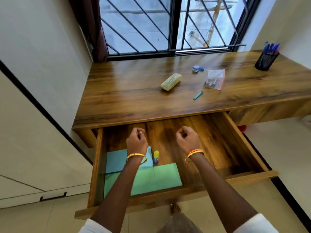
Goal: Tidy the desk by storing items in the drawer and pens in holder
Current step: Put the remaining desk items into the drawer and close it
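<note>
The wooden drawer (pixel 239 137) stands pulled out under the desk (pixel 134 98). Inside lie a blue paper (pixel 116 160), a green paper (pixel 156 180) and a yellow-capped glue stick (pixel 156 157). My left hand (pixel 136 142) and my right hand (pixel 187 140) hover over the drawer with fingers curled shut, nothing visible in them. On the desk lie a pale yellow case (pixel 171 81), a small blue round item (pixel 198 68), a clear plastic bag (pixel 215 79) and a teal stick-shaped item (pixel 198 95). A black mesh pen holder (pixel 265 62) with blue pens stands at the far right.
A barred window (pixel 168 26) and a dark curtain (pixel 90 26) rise behind the desk. White walls close in on the left and far right. A white cabinet door with a black handle (pixel 53 196) is low on the left. Tiled floor lies below the drawer.
</note>
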